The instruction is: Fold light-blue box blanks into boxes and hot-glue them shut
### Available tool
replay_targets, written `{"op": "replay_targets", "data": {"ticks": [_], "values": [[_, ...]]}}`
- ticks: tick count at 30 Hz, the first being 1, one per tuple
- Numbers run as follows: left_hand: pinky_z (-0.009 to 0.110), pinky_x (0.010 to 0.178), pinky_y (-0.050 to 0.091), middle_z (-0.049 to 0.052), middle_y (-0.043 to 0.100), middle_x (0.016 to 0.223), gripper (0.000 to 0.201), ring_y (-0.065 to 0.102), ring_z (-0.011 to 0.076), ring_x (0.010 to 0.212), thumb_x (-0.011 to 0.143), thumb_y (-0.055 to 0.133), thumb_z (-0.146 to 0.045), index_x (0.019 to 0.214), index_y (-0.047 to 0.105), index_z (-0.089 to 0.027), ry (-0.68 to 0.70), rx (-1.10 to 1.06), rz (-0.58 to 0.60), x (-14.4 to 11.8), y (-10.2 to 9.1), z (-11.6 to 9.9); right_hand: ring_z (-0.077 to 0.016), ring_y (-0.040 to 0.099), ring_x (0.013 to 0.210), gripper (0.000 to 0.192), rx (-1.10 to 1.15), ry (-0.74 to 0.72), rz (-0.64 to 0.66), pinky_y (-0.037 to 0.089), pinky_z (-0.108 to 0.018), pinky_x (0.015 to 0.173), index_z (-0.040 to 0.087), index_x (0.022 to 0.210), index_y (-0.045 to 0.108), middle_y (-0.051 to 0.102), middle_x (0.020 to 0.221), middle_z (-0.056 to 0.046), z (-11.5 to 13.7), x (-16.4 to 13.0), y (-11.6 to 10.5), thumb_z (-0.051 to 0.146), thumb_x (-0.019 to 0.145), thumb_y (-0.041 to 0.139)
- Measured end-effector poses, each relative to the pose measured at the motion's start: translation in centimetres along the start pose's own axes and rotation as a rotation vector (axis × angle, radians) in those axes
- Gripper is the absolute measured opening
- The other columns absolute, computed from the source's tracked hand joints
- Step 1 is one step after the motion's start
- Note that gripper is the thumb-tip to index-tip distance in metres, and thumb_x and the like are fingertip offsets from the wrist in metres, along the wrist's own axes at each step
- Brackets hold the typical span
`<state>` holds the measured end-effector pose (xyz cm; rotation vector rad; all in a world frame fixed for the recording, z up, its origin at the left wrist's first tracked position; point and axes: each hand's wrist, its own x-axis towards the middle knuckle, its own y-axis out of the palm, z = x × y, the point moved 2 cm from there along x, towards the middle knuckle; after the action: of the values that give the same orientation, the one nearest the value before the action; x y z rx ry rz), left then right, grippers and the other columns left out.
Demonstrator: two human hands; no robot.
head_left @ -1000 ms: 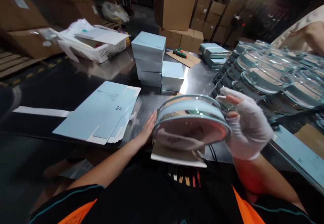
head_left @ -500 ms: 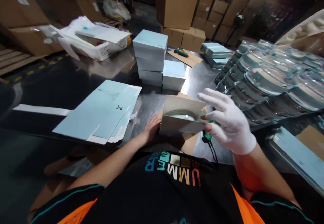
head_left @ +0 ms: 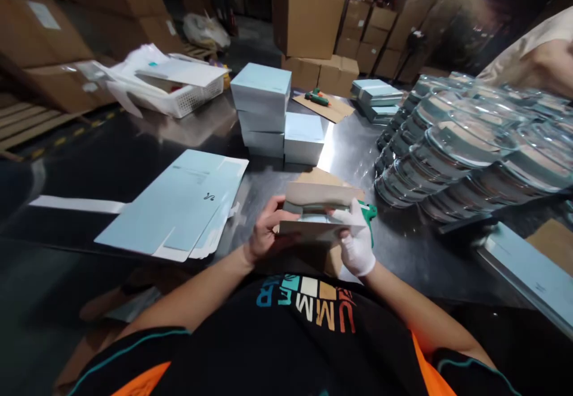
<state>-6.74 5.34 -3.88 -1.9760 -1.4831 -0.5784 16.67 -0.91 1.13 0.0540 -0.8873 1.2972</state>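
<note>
A small open cardboard box (head_left: 324, 192), grey on its inner faces, is between my hands just in front of my body. Inside it the curved edge of a glass dish (head_left: 319, 218) shows; most of the dish is hidden by the walls. My left hand (head_left: 265, 235), bare, grips the box's left end, its fingers reaching to the opening. My right hand (head_left: 359, 250), in a white glove with bare fingertips, grips the right end with thumb in front and fingers at the opening. A green glue gun (head_left: 369, 212) lies behind the right hand, partly covered.
Flat pale-blue cartons (head_left: 174, 205) lie to the left. Ahead stand stacked pale-blue boxes (head_left: 262, 107), and a second green glue gun (head_left: 317, 98) on cardboard. Stacked glass dishes (head_left: 447, 151) fill the right side. A white basket (head_left: 188, 95) sits far left; a person's arm (head_left: 550, 65) shows far right.
My right hand has come down and left from above the box's right side and closed on that end. My left hand has shifted from beside the box to gripping its left end.
</note>
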Motion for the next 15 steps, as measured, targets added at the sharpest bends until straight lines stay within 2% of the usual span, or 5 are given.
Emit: {"op": "replay_targets", "data": {"ticks": [4, 6, 9, 12, 15], "values": [[0.049, 0.107, 0.061, 0.020, 0.059, 0.151, 0.081, 0.066, 0.0360, 0.134, 0.088, 0.073, -0.084, 0.141, 0.066, -0.024, 0.034, -0.008, -0.102, -0.7, 0.4, 0.8, -0.0319, 0.073, 0.123, 0.029, -0.002, 0.111, -0.229, 0.060, -0.055, 0.112, 0.028, 0.127, 0.067, 0.076, 0.128, -0.009, 0.3, 0.4, 1.4, 0.040, 0.101, 0.066], [0.050, 0.111, 0.058, 0.018, 0.058, 0.154, 0.072, 0.064, 0.0354, 0.138, 0.092, 0.076, -0.075, 0.146, 0.065, -0.029, 0.121, -0.002, -0.034, -0.8, 0.4, 0.8, -0.0292, 0.071, 0.131, 0.035, 0.059, 0.114, -0.324, 0.057, -0.054, 0.117, 0.030, 0.129, 0.060, 0.073, 0.138, -0.009, 0.2, 0.2, 1.9, 0.029, 0.095, 0.068], [0.046, 0.109, 0.058, 0.014, 0.065, 0.138, 0.046, 0.066, 0.0308, 0.127, 0.097, 0.081, -0.056, 0.133, 0.075, -0.029, 0.222, 0.041, 0.010, -0.4, -0.4, 0.2, -0.0236, 0.074, 0.125, 0.038, 0.155, 0.082, -0.351, 0.063, -0.046, 0.107, 0.033, 0.133, 0.052, 0.063, 0.157, -0.010, -0.5, 0.1, 0.8, 0.026, 0.097, 0.063], [0.047, 0.106, 0.059, 0.012, 0.065, 0.130, 0.051, 0.067, 0.0301, 0.122, 0.092, 0.082, -0.066, 0.122, 0.078, -0.026, 0.178, 0.167, -0.091, -0.3, -1.6, -0.3, -0.0293, 0.074, 0.123, 0.027, -0.128, 0.063, -0.327, 0.061, -0.052, 0.108, 0.028, 0.127, 0.060, 0.066, 0.150, -0.016, -2.4, 0.1, -2.9, 0.037, 0.102, 0.059], [0.051, 0.110, 0.057, 0.010, 0.068, 0.112, 0.066, 0.064, 0.0324, 0.123, 0.086, 0.075, -0.085, 0.114, 0.078, -0.025, 0.043, 0.304, -0.136, -0.6, -2.1, 0.4, -0.0386, 0.075, 0.114, 0.031, -0.612, 0.226, -0.090, 0.061, -0.056, 0.103, 0.022, 0.113, 0.072, 0.076, 0.118, -0.020, -5.9, -0.5, -6.5, 0.046, 0.094, 0.068]]}}
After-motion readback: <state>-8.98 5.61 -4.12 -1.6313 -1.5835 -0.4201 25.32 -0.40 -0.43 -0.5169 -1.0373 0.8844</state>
